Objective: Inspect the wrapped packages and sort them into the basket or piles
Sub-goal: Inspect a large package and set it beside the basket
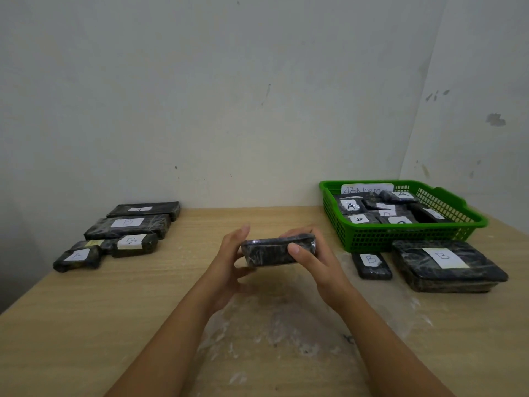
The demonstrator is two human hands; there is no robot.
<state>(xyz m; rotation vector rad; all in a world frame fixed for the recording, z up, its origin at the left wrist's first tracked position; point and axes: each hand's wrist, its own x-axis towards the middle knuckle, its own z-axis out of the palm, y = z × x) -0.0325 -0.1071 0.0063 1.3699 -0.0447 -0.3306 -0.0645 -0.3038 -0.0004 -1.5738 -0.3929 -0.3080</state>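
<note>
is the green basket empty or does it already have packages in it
Not empty: the green basket holds several black wrapped packages, with A labels showing.

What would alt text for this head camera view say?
Two hands, left hand and right hand, hold a black wrapped package above a wooden table. Labelled packages sit left; a green basket of packages stands right.

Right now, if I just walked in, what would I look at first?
Probably the two hands in the middle, the left hand and the right hand, holding a black wrapped package up above the wooden table. Next, the bright green basket at the back right, full of packages with letter labels. More black packages sit at the back left, and two marked B lie in front of the basket.
</note>
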